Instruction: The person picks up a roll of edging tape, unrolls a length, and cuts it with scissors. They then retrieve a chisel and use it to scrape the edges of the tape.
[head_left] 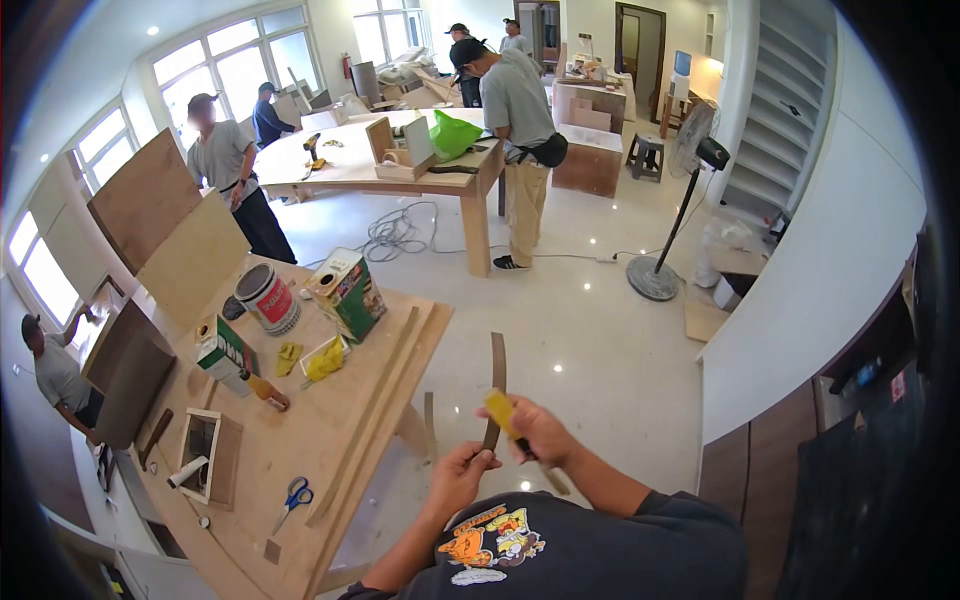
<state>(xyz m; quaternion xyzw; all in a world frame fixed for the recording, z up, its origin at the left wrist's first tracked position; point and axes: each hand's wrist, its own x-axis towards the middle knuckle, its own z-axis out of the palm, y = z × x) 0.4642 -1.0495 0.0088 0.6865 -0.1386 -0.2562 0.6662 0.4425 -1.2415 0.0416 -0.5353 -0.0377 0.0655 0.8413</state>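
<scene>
My left hand (463, 478) pinches a thin, dark brown strip (498, 362) that stands upright above it and curves slightly. Just to the right, my right hand (543, 436) is closed round a tool with a yellow end (498, 405), held close to the strip. A narrow light-brown piece (555, 480) shows below that hand; whether it belongs to the tool is unclear. Both hands are over the floor, right of the wooden workbench (395, 400).
On the workbench are a paint can (267, 300), green-and-white tins (347, 295), blue scissors (293, 497) and a wooden box (212, 455). Several people stand round a larger table (400, 178). A pedestal fan (675, 225) stands right, with cables (395, 235) on the floor.
</scene>
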